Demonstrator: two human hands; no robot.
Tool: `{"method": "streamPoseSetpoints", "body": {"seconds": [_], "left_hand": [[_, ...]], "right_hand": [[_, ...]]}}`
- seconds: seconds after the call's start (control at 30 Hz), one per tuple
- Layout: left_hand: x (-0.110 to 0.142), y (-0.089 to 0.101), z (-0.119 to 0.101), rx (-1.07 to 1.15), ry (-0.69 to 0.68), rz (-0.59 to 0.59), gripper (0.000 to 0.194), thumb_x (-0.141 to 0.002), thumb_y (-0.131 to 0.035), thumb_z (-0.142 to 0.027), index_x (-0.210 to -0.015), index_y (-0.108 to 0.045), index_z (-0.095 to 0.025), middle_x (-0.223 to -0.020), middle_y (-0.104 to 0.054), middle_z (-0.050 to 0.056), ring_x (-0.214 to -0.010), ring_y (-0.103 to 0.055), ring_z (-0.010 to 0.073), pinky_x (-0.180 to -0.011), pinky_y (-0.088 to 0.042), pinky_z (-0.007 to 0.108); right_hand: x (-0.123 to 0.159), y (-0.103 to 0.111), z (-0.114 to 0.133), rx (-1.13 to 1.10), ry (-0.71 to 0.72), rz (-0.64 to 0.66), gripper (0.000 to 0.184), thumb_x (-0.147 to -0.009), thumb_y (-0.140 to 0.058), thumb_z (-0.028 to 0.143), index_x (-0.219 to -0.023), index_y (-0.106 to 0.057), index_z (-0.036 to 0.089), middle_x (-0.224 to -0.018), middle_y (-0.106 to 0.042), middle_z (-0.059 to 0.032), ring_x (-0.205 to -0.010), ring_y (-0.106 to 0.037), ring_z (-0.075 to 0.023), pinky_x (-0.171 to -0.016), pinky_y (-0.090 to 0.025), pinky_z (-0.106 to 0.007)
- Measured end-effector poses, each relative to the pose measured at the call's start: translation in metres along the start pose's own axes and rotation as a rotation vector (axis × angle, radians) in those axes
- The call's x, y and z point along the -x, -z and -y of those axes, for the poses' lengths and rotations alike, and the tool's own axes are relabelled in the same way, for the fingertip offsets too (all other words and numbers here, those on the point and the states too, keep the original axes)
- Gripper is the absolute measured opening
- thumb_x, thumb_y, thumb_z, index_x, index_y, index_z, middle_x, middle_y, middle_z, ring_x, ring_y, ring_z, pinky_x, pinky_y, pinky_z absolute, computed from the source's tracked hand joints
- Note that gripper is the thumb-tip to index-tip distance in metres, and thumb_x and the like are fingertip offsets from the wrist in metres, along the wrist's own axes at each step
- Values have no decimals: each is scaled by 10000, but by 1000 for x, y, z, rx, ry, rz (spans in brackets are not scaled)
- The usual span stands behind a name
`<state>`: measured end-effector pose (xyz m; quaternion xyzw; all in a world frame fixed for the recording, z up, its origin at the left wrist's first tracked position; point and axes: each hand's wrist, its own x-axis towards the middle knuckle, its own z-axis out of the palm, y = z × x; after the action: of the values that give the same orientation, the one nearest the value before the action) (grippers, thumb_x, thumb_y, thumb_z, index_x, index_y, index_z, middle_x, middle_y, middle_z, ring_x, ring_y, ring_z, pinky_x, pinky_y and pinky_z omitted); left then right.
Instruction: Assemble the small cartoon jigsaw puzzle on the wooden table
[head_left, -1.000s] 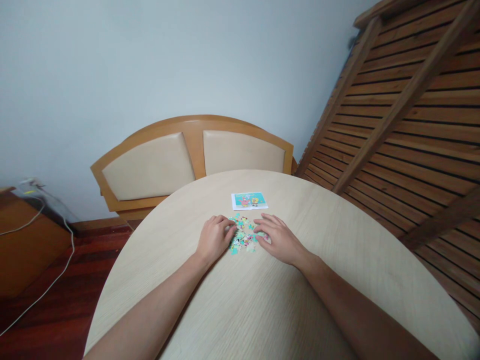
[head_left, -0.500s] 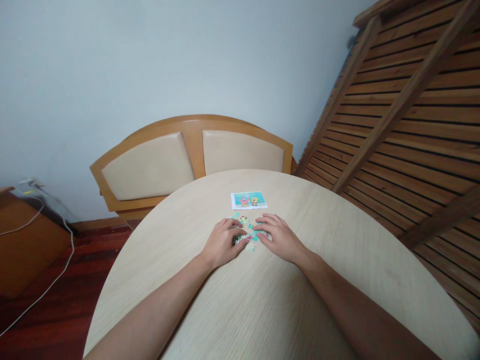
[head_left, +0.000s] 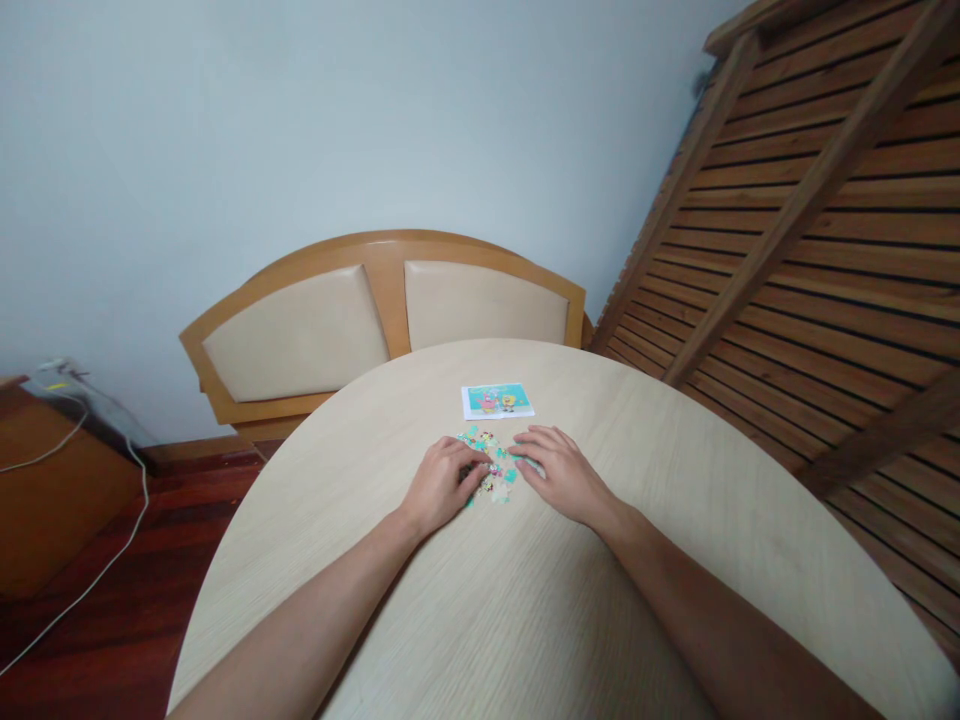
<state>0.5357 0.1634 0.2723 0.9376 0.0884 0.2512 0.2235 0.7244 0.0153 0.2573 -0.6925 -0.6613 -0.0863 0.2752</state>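
Observation:
A small heap of jigsaw puzzle pieces (head_left: 496, 487), mostly turquoise with bits of pink, yellow and white, lies on the round pale wooden table (head_left: 480, 620). My left hand (head_left: 447, 480) rests over the heap's left side, its fingers reaching across the pieces and its thumb near the index finger; some pieces are hidden under it. At the right edge, my right hand (head_left: 559, 472) has its fingers apart, with the tips touching or just above the pieces. Behind the heap lies a picture card (head_left: 498, 401) showing a pink and a yellow cartoon figure on turquoise.
Beyond the table stands a bench with cream padded back panels (head_left: 300, 335) against the pale wall (head_left: 375, 110). A slatted wooden frame (head_left: 817, 220) leans at the right. To the left, a white cable (head_left: 142, 500) hangs beside a wooden cabinet (head_left: 60, 490).
My left hand moved right over the pieces, then drew back slightly with thumb and index closer together. My right hand shifted only a little. Some pieces under the fingers have moved about.

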Motion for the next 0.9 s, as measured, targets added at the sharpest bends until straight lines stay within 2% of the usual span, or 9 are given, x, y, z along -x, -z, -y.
{"method": "streamPoseSetpoints", "body": {"seconds": [0.13,0.33,0.47,0.67,0.9], "left_hand": [[-1,-3,5,57,57,-25,152,-952,-603,-240,-996,-749,-237,-958,-751,28,-946,-623,211,-898,-455,342],[-1,-8,14,88,182,-97,179,-951,-577,-251,-970,-752,-215,-947,-752,42,-929,-645,217,-893,-477,339],[-2,-8,18,102,236,-121,184,-946,-583,-262,-964,-753,-195,-945,-756,52,-903,-667,209,-844,-500,308],[-3,-7,18,81,271,-123,192,-956,-575,-284,-971,-743,-192,-940,-757,42,-865,-678,189,-786,-508,278],[-2,1,16,-127,286,-148,183,-964,-525,-247,-969,-695,-179,-963,-726,72,-919,-632,224,-837,-482,335]], "right_hand": [[0,1,10,-43,96,87,285,-991,-532,296,-1230,-687,292,-1288,-664,-47,-1306,-495,-284,-1118,-364,-515],[-1,0,18,-30,27,118,254,-974,-566,298,-1182,-711,308,-1310,-654,-40,-1324,-480,-304,-1119,-352,-547],[-1,-2,18,-38,-12,103,203,-948,-595,266,-1099,-731,278,-1286,-669,-45,-1319,-488,-312,-1130,-324,-577],[-1,-8,15,-112,-37,35,147,-933,-596,261,-1033,-701,240,-1211,-701,-63,-1271,-535,-285,-1112,-352,-558],[-1,-13,10,-58,-164,-27,123,-939,-605,282,-993,-708,243,-1127,-729,-61,-1231,-567,-295,-1090,-342,-562]]}}
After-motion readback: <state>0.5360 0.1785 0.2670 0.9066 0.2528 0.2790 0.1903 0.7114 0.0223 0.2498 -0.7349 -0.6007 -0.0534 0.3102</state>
